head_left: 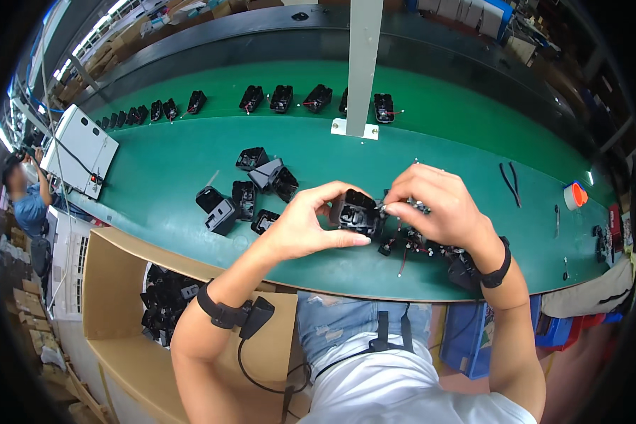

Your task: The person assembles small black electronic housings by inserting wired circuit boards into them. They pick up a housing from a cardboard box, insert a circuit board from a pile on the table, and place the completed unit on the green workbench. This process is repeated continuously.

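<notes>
My left hand (302,225) is wrapped round a black plastic housing (358,213), its open side tilted up toward me. Thumb and fingers grip it from opposite sides. At the housing's right edge my right hand (437,206) is closed in a pinch; whatever sits between the fingertips is too small to make out. Beneath that hand lies a pile of small black parts with thin wires and white connectors (411,247), partly hidden by the hand. Left of my hands, several more black housings (244,199) lie loose on the green worktop (162,177).
Beyond the worktop, a row of black housings (282,99) stands on a green strip, behind a metal post (364,71). Pliers (510,185) and an orange-and-white roll (576,195) lie right. A cardboard box (113,283) with black parts is at lower left. Another person (28,205) stands far left.
</notes>
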A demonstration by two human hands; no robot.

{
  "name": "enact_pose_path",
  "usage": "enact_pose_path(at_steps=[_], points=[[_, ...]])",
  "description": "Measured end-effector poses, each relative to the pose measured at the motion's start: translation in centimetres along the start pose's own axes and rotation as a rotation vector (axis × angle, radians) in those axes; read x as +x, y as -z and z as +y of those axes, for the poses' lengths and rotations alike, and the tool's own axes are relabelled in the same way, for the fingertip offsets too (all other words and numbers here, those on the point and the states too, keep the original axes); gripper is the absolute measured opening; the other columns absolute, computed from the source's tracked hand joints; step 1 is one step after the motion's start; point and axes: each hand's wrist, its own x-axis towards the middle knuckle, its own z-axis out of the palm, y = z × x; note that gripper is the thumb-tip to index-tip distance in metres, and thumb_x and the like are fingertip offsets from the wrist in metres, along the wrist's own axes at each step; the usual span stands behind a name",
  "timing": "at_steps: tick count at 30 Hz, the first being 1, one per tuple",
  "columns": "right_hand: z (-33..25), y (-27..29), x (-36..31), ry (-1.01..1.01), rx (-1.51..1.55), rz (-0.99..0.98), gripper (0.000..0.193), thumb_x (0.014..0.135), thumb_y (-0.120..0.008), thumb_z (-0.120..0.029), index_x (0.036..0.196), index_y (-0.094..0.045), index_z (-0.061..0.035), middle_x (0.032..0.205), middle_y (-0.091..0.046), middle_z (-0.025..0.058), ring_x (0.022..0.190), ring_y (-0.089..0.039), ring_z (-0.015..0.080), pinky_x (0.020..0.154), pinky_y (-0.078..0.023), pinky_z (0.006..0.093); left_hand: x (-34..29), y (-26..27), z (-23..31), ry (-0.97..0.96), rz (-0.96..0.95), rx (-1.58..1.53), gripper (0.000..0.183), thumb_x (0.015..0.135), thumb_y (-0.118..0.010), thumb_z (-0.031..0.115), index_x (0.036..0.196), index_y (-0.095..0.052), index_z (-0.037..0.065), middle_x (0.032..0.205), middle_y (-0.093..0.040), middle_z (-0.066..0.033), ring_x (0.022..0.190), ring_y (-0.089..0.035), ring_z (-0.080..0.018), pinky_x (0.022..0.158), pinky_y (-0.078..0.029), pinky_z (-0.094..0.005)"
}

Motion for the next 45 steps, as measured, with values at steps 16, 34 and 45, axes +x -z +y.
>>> enact_pose_path(at_steps=[16, 34, 45], points=[[-1.0, -0.4, 0.8, -0.005, 0.077, 0.169, 0.015, 0.080, -0.077, -0.006, 0.086, -0.064, -0.0020, 0.083, -0.064, 0.0092, 0.074, -0.064, 0.0262, 0.065, -0.053, 0.0339, -0.3, -1.2, 0.6, -0.158, 0.161, -0.126, 0.062, 0.078, -0.084, 0.006, 0.128, -0.047, 0.001, 0.119, -0.063, -0.0096, 0.111, -0.063, -0.0160, 0.095, -0.054, -0.0318], [-0.9, -4.1, -0.1, 0.079, 0.216, 0.215, 0.013, 0.080, -0.075, -0.005, 0.087, -0.065, -0.0015, 0.085, -0.062, 0.0093, 0.074, -0.062, 0.0257, 0.065, -0.052, 0.0342, -0.5, -0.6, -0.4, 0.055, -0.219, -0.739, 0.061, 0.093, -0.071, 0.039, 0.132, -0.047, -0.002, 0.116, -0.061, -0.0125, 0.098, -0.068, -0.0255, 0.085, -0.059, -0.0399], [0.1, -1.6, 0.0, -0.096, 0.643, -0.063, 0.025, 0.075, -0.082, -0.016, 0.096, -0.076, -0.0042, 0.146, -0.049, 0.0283, 0.135, -0.049, 0.0418, 0.105, -0.046, 0.0495, -0.9, -2.8, 2.2, 0.144, 0.046, -0.749, 0.060, 0.102, -0.056, 0.041, 0.143, -0.039, 0.000, 0.122, -0.060, -0.0122, 0.105, -0.066, -0.0208, 0.092, -0.055, -0.0368]])
